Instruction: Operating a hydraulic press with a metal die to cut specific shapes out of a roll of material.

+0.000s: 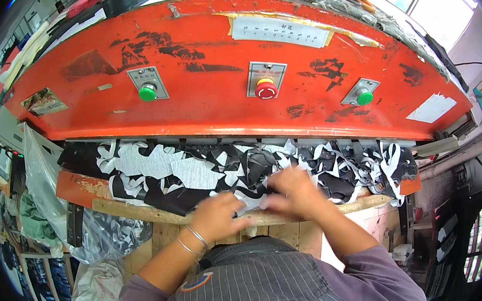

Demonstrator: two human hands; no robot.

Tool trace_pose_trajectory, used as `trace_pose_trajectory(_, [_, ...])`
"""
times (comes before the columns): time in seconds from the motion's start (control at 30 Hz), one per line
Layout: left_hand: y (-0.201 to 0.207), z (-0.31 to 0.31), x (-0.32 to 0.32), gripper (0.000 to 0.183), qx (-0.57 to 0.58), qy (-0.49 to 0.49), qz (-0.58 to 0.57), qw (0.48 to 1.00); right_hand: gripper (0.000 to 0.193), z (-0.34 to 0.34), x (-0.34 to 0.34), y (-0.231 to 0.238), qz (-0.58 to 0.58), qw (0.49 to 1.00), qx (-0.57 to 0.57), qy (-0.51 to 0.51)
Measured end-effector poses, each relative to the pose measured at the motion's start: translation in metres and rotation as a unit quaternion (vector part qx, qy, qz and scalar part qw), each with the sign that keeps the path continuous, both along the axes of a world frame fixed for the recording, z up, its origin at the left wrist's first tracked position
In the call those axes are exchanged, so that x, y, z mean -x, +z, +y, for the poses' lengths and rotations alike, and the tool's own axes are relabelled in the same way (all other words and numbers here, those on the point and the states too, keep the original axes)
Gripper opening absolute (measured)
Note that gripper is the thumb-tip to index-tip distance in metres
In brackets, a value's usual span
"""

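Note:
Black and white fabric scraps (197,173), cut into strips and odd shapes, lie heaped along a narrow bed. My left hand (219,215), with two bangles on its wrist, is at the near edge of the heap, by a wooden rail (148,213). Just to its right, my right hand (296,193) reaches over the scraps with bent fingers. White fabric shows by the fingertips of both hands. Motion smears the fingers, so whether either hand grips a piece cannot be made out.
Beyond the scraps rises a red machine panel (201,96) with a left green button (147,93), a red stop knob (266,89) and a right green button (365,98). A clear plastic bag (46,181) hangs at the left. Below it sits a white bag (98,284).

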State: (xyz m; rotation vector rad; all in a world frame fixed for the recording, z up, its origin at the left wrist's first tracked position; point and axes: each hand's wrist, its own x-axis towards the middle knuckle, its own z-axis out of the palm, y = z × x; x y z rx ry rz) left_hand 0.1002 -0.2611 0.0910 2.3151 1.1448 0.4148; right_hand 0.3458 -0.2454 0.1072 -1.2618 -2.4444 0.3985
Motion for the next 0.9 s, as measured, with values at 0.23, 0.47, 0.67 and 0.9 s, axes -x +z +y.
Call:
trace_pose_trajectory(0.23, [-0.042,-0.037,-0.024,0.039,-0.088,0.055,0.017,0.994,0.036,-0.051,0.037,-0.052,-0.062,0.998,-0.009,-0.011])
trace_pose_trajectory(0.47, [-0.034,-0.022,-0.024,0.032,-0.100,0.051,0.009,0.994,0.040,-0.036,0.033,-0.051,-0.061,0.998,0.024,0.003])
trace_pose_trajectory(0.67, [-0.011,0.013,-0.015,0.032,0.032,-0.020,0.010,0.999,0.040,0.052,0.007,-0.006,0.013,0.972,0.230,0.042])
trace_pose_trajectory(0.9, [0.023,0.104,-0.026,0.029,0.261,0.056,-0.128,0.955,0.069,0.228,0.023,-0.019,-0.023,0.976,0.060,-0.207])
